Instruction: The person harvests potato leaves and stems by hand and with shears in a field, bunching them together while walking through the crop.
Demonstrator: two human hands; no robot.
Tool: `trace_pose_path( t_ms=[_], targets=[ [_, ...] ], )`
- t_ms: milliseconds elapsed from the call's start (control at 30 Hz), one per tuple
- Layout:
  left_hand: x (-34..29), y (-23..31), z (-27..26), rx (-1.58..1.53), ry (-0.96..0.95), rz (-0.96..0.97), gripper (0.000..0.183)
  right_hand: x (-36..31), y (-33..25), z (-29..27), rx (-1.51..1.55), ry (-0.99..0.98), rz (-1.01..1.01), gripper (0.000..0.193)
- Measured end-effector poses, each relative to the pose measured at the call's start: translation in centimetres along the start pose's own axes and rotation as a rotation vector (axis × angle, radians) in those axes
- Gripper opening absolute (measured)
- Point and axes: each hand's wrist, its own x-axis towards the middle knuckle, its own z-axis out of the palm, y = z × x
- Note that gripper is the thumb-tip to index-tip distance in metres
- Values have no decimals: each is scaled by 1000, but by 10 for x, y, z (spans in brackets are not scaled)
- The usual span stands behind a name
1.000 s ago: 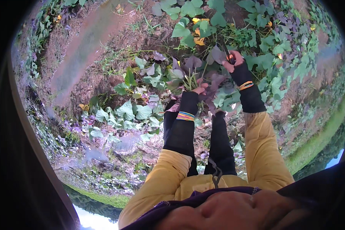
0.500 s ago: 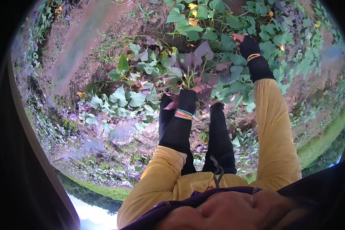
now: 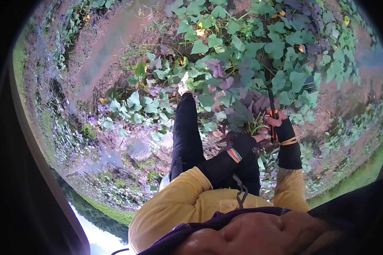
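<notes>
A leafy bunch of stems sits pinched in the fingers of the left hand, just left of the black-and-orange knife, whose long axis runs forward from the right hand's curled, gripping fingers.

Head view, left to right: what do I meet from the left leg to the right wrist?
Left trouser leg, left wristband, left hand, black-and-orange tool, right wristband.
</notes>
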Motion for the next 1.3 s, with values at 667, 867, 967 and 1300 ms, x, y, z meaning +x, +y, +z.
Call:
trace_pose_path(
  t_ms=[667, 867, 967, 1300],
  targets=[
    [46, 109, 90, -273, -68, 3, 25, -76, -18, -93, -439, 193, -721, 28],
    [75, 117, 64, -144, -309, -257, 22, -73, -36, -91, -569, 203, -644, 25],
    [68, 156, 63, -275, -272, -244, 24, -56, -92, -57, 180, 236, -533, 25],
    [57, 347, -31, -633, -615, -100, 21, 195, -98, 189, 571, 906, -1181, 17]
  ],
)
